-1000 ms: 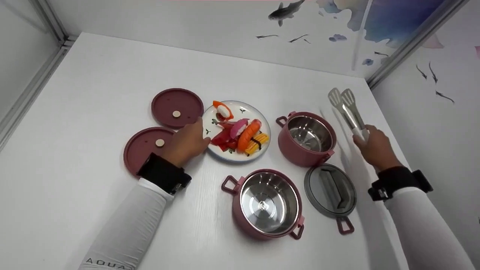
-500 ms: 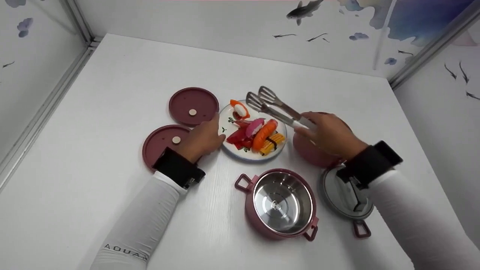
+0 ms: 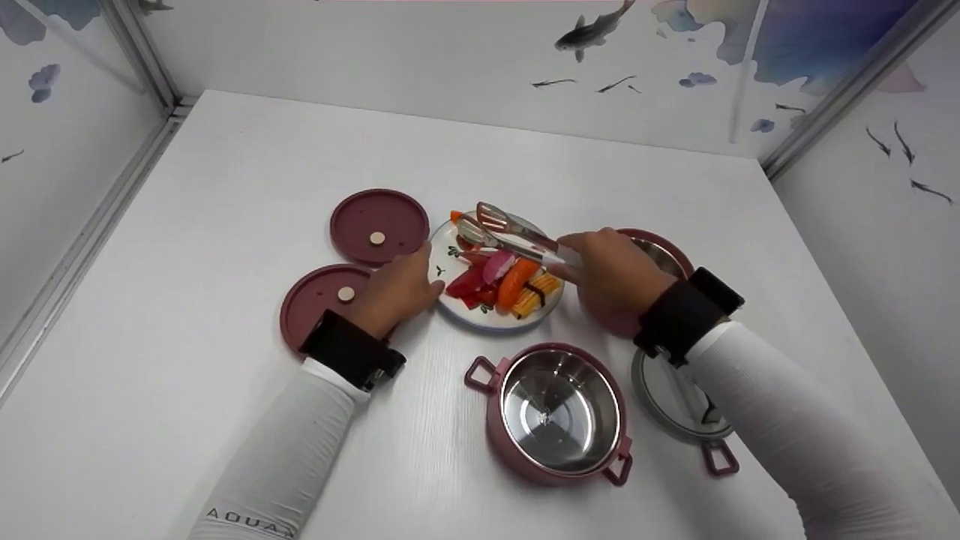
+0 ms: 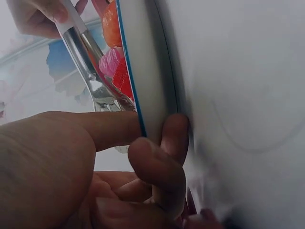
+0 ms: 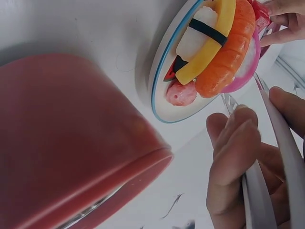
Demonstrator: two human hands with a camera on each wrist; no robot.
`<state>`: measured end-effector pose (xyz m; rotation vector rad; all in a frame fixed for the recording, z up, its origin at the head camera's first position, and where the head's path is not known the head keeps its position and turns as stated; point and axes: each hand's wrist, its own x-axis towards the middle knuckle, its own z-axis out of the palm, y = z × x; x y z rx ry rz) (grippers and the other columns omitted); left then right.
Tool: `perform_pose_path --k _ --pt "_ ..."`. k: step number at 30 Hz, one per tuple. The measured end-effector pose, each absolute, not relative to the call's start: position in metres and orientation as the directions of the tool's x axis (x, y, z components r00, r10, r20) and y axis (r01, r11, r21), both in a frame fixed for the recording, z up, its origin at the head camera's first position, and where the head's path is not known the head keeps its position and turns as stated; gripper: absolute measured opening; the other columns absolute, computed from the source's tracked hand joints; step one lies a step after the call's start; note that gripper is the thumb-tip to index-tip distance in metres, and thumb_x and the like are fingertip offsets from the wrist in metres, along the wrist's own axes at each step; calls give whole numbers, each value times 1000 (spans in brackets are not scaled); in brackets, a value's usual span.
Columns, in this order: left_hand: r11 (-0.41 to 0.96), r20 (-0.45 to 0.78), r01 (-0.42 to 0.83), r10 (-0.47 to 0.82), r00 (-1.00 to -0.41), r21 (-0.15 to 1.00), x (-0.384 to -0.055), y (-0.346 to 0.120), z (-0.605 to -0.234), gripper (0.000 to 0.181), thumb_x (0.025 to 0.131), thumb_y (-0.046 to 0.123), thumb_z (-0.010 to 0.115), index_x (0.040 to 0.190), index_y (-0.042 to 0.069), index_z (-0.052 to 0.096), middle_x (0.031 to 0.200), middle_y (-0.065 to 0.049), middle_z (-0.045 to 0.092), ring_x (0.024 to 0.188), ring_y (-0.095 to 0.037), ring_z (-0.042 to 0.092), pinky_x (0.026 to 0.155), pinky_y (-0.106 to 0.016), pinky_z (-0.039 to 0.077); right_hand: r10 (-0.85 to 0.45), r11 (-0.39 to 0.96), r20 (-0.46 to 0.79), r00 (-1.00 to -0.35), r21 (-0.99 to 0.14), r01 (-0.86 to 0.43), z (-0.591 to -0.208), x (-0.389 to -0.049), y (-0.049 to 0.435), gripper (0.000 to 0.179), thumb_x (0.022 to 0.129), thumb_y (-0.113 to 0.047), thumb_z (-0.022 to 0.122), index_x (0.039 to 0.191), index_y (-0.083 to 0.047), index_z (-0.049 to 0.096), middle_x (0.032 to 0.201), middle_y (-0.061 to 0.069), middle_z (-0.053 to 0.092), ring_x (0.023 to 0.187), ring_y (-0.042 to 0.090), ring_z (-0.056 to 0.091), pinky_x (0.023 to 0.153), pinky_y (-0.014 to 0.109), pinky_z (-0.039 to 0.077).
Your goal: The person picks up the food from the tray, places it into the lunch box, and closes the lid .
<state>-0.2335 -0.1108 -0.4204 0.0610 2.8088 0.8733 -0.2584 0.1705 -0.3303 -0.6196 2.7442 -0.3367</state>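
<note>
My right hand grips a pair of tongs by the white handles. Their slotted metal heads hang over the back part of a white plate, spread apart. Sushi pieces lie on that plate: an orange shrimp piece, a yellow one with a dark band, a pink one and red pieces. An orange-and-white piece is mostly hidden behind the tongs. My left hand pinches the plate's left rim, with one finger over the edge and others beneath, as the left wrist view shows.
An open pink pot with a steel inside stands in front of the plate. Another pot is partly behind my right hand. A grey lid lies under my right forearm. Two maroon lids lie at left.
My right hand has swung the tongs left from beside the far pot to over the plate, then lowered them toward the food. The left hand stays at the plate's rim.
</note>
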Motion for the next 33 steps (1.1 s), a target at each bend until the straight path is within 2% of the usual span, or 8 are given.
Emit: perform_pose_path --k 9,15,18,22,27,30,33 --pt "818 -180 -44 74 -981 574 -232 -107 -423 71 98 31 60 158 9 27 147 -17 53 131 -33 55 106 -49 47 -480 867 -210 -852 -260 -425 -328 -265 166 43 100 -36 61 134 -11 63 124 11 69 113 29 66 101 48 51" --pt "815 -199 -46 86 -976 578 -231 -104 -423 70 99 31 59 157 9 27 144 -18 55 126 -32 59 102 -48 50 -466 871 -231 -854 -288 -398 -332 -262 172 40 100 -34 60 133 -12 64 118 7 70 101 25 66 96 45 54" --pt "828 -196 -48 76 -978 559 -230 -108 -420 69 99 31 59 157 10 28 144 -18 55 127 -33 58 103 -49 49 -472 859 -204 -858 -325 -395 -335 -260 173 37 101 -34 58 132 -13 64 110 5 71 89 24 63 85 39 56" --pt "840 -213 -48 82 -974 540 -230 -110 -417 73 99 32 57 159 10 23 150 -16 50 132 -33 54 107 -51 46 -497 821 -100 -862 -377 -430 -338 -259 183 35 102 -32 58 130 -13 66 102 6 71 82 23 62 79 37 55" --pt "828 -198 -29 100 -975 560 -230 -111 -414 74 99 30 57 160 8 21 152 -16 47 135 -32 51 111 -51 42 -529 764 123 -840 -361 -534 -338 -254 206 32 97 -25 67 123 -7 70 107 11 73 92 26 65 86 46 55" --pt "815 -190 -40 87 -978 579 -230 -110 -416 73 99 30 57 159 9 23 150 -16 49 133 -32 53 109 -50 44 -509 762 186 -840 -356 -541 -332 -243 226 33 96 -24 69 124 -8 70 101 10 73 82 23 65 73 38 55" --pt "805 -194 -49 83 -977 591 -229 -110 -419 72 99 30 57 159 9 23 149 -17 50 132 -32 54 108 -50 45 -488 769 216 -846 -351 -534 -326 -228 252 34 96 -23 68 126 -8 69 90 7 74 69 14 61 60 24 49"
